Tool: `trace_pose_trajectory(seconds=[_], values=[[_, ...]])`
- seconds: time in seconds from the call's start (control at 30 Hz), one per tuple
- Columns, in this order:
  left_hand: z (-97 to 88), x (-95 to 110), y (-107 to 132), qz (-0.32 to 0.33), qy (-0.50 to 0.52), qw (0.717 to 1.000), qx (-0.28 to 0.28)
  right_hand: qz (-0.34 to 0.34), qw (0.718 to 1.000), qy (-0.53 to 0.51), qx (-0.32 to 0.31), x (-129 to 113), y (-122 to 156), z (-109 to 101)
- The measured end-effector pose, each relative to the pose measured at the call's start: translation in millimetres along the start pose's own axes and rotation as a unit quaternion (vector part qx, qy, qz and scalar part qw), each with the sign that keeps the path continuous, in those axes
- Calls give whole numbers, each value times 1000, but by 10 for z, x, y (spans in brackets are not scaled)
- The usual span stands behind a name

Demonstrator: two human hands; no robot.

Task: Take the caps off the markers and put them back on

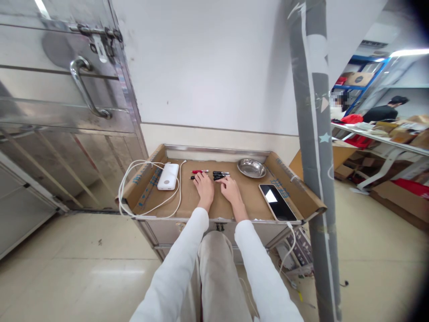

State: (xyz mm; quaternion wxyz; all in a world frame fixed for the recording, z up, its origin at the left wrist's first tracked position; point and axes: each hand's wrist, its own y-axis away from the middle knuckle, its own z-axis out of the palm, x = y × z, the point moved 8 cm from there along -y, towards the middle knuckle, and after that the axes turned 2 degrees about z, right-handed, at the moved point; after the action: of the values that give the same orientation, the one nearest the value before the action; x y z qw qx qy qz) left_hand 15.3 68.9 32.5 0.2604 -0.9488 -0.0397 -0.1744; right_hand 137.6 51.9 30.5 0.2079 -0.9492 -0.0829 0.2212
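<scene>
My left hand (205,188) rests on the brown-covered tabletop, its fingers stretched out and slightly apart. A black pen (192,177) pokes out beside its fingertips, the rest of it covered by them. Just beyond lies a red pen (200,171). My right hand (231,189) is to the right, index finger stretched toward the near edge of a row of black pens (221,173). The fingertip seems to touch the nearest pen; the pens lie side by side, several of them. Its other fingers are partly hidden.
A white power bank (168,176) with a looped white cable (180,190) lies left. On the right are a round metal dish (251,167) and a phone (277,202). Raised cardboard-covered edges (295,185) flank the tabletop. A wrapped grey pole (315,134) stands right; people sit beyond.
</scene>
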Motion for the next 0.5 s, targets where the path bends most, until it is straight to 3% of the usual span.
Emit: trace_pose_trajectory(seconds=[0.5], values=[[27, -8, -13, -7, -47, 999, -8, 18, 1000, -1, 24, 25, -4, -51]])
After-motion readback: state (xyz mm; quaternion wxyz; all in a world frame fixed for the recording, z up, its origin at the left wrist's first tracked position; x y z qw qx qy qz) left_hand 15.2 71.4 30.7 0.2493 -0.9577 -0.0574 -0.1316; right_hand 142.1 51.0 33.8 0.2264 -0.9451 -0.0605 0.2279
